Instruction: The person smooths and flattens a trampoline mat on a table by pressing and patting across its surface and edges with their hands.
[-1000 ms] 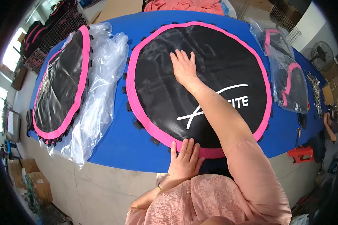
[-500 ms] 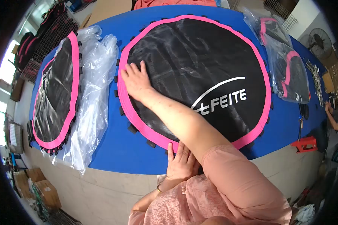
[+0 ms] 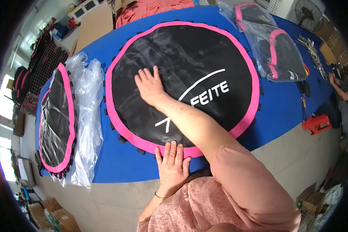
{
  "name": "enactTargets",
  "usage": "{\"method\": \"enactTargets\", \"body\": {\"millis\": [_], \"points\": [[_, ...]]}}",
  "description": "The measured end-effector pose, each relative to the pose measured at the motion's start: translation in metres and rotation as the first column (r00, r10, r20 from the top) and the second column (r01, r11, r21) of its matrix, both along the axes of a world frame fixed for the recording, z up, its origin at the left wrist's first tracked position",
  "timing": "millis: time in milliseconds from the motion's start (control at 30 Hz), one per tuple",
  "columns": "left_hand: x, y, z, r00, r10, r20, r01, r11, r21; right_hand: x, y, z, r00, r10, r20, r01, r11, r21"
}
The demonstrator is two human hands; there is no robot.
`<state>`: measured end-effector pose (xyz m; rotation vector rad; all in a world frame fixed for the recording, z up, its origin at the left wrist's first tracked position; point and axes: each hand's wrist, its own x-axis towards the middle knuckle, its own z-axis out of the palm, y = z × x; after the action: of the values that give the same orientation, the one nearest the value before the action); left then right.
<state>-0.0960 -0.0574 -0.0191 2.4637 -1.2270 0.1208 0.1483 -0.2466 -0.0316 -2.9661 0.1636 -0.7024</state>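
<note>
A round black trampoline mat (image 3: 205, 50) with a pink border and small black tabs around its rim lies flat before me. White lettering and an arc are printed on its near half. My right hand (image 3: 150, 86) reaches across and rests on the left part of the black surface, fingers spread. My forearm hides some of the print. At the near edge, my left hand (image 3: 173, 164) lies with its fingers stretched over the pink border; a bangle circles that wrist.
A blue table (image 3: 139, 170) carries everything. To the left are another pink-edged mat (image 3: 58, 123) and clear plastic bags (image 3: 87, 123). Bagged mats (image 3: 286, 54) and metal pieces (image 3: 313, 54) lie to the right. Beyond are a red stool (image 3: 316, 123), a fan (image 3: 308, 14) and another person's arm (image 3: 338, 89).
My right hand has slid from the mat's left pink border inward onto the black surface, uncovering another white mark. My left hand stays at the near edge. The camera view has shifted.
</note>
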Motion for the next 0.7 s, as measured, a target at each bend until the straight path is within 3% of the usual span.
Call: {"method": "enactTargets", "body": {"millis": [200, 333, 467, 600, 700], "points": [[0.003, 0.000, 0.005, 1.000, -0.007, 0.016, 0.008, 1.000, -0.006, -0.033, -0.102, -0.008, 0.973, -0.200, 0.119, 0.210, 0.975, -0.080], [0.007, 0.000, 0.015, 1.000, 0.004, -0.004, -0.004, 1.000, 0.010, -0.071, -0.168, 0.005, 0.938, -0.347, -0.013, 0.342, 0.931, -0.130], [0.026, 0.011, 0.017, 0.993, 0.077, 0.089, -0.085, 0.992, 0.088, -0.113, -0.217, 0.012, 0.895, -0.435, -0.104, 0.418, 0.896, -0.154], [0.060, 0.016, 0.015, 0.977, 0.168, 0.129, -0.183, 0.976, 0.116, -0.150, -0.221, 0.011, 0.912, -0.395, -0.111, 0.377, 0.913, -0.156], [0.078, 0.013, 0.010, 0.972, 0.225, 0.059, -0.229, 0.971, 0.068, -0.185, -0.193, 0.013, 0.992, -0.121, -0.026, 0.115, 0.981, -0.158]]}}
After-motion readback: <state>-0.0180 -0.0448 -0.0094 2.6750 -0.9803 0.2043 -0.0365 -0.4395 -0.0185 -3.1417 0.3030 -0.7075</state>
